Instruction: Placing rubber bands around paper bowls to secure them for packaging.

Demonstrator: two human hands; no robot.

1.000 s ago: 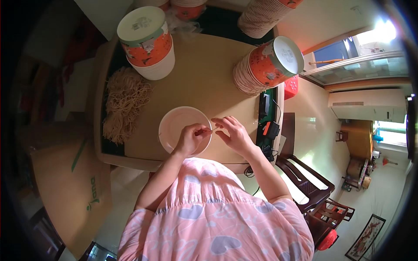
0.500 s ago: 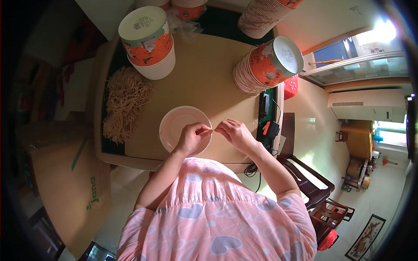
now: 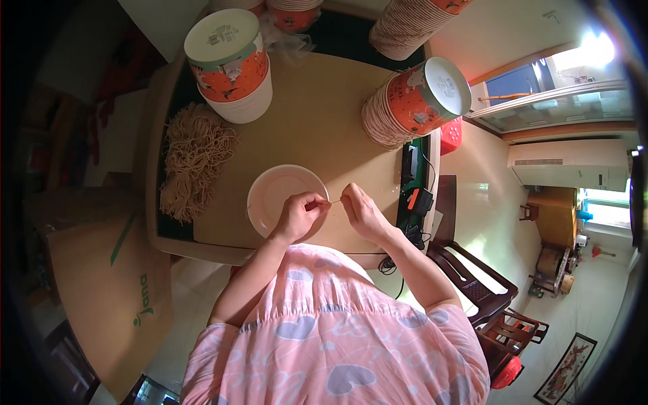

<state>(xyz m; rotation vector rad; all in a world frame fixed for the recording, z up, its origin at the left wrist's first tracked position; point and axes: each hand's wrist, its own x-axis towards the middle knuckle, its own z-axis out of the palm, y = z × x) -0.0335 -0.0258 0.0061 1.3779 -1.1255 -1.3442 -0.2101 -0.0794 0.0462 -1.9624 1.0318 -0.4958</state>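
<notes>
Sunlight falls on the shiny floor (image 3: 482, 196) at the right side of the room, past a dark wood chair (image 3: 466, 273). Near the person is a table (image 3: 192, 250) with a green top and a flat brown board (image 3: 310, 101) on it. One round white tub (image 3: 273, 192) sits on the board by the front edge, with its open side up.

The left hand (image 3: 297, 214) is over the right part of the tub, its thumb and finger squeezed together on a thin string (image 3: 335, 201). The right hand (image 3: 364, 212) is just past the tub's right side, and its fingers are pinched close on the same string. Only a tiny bit of it shows between the two hands (I can't tell if it is tied to the tub).

On the left lies a messy heap of pale string (image 3: 196, 162), like noodles. Behind it stands a stack of orange and white tubs (image 3: 233, 84), upside down. Another stack of tubs (image 3: 415, 101) leans on the right. Near it is a black and orange plug box (image 3: 421, 201). Far left, a big cardboard box (image 3: 111, 290) stands beside the table.
</notes>
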